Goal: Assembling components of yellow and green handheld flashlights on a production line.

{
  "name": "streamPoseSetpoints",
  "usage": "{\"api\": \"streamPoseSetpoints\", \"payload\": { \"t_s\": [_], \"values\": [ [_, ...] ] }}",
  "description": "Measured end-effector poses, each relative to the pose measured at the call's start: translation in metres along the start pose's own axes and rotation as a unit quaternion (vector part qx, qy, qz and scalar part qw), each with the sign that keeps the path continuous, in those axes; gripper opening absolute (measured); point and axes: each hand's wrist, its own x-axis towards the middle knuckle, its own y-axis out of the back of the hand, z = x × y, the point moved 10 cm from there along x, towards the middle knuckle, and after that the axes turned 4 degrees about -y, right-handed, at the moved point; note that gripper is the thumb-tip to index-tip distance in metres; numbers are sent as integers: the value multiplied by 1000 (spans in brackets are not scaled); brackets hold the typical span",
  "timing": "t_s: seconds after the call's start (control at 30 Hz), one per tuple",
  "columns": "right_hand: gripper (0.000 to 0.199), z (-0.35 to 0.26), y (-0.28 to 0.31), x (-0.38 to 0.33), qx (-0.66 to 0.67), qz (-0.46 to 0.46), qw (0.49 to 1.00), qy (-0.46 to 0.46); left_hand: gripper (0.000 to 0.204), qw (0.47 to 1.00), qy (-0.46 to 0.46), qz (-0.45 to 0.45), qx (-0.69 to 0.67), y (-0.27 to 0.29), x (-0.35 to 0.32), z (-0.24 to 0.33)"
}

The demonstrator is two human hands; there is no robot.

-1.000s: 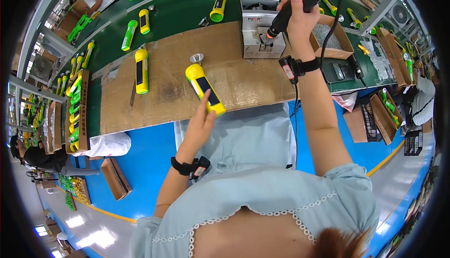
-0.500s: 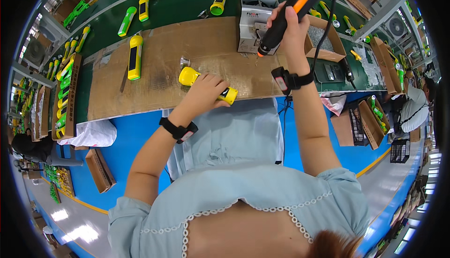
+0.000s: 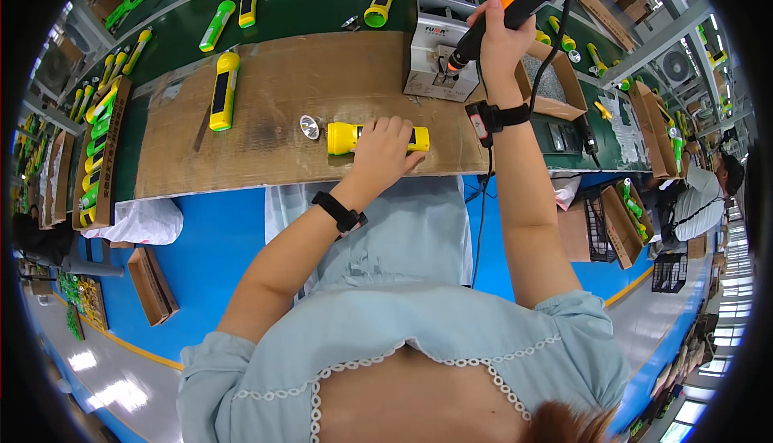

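At your far left, a cardboard box [image 3: 111,153] holds a row of yellow and green flashlights [image 3: 94,153]. On the floor beyond your left arm sits a long box [image 3: 151,286]; its contents you cannot make out. To the right of the grey machine [image 3: 439,41], an open carton [image 3: 557,107] holds many small grey pieces. A floor box [image 3: 622,238] at your right holds green flashlights [image 3: 634,216].

Your left hand [image 3: 383,149] lies palm down, fingers bent closely over a yellow flashlight [image 3: 341,139] on its side on the cardboard sheet [image 3: 274,81], with a silver reflector [image 3: 309,127] just left of it. Your right hand [image 3: 506,41] is wrapped around a black power screwdriver [image 3: 517,0], tip down at the machine's front; you cannot tell whether it touches.
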Motion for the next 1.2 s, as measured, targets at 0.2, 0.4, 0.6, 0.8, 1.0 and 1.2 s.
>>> {"api": "streamPoseSetpoints", "payload": {
  "t_s": [0.2,0.4,0.6,0.8,1.0,1.2],
  "values": [
    [22,3,-15,3,3,-74,996,-40,52,999,0,-11,47,-1,2,4],
    [33,-6,-2,-49,93,-78,980,-157,54,999,23,-23,25,-1,1,2],
    [48,-40,7,-91,111,-74,984,-120,55,999,24,-10,26,0,2,2],
    [46,-43,5,-99,103,-72,987,-104,56,1000,19,6,23,1,0,0],
    [43,-35,6,-106,84,-60,988,-113,55,1000,14,8,20,1,0,2],
    [37,-18,0,-115,61,-67,986,-138,54,1000,17,12,22,3,-1,3]
  ]
}}
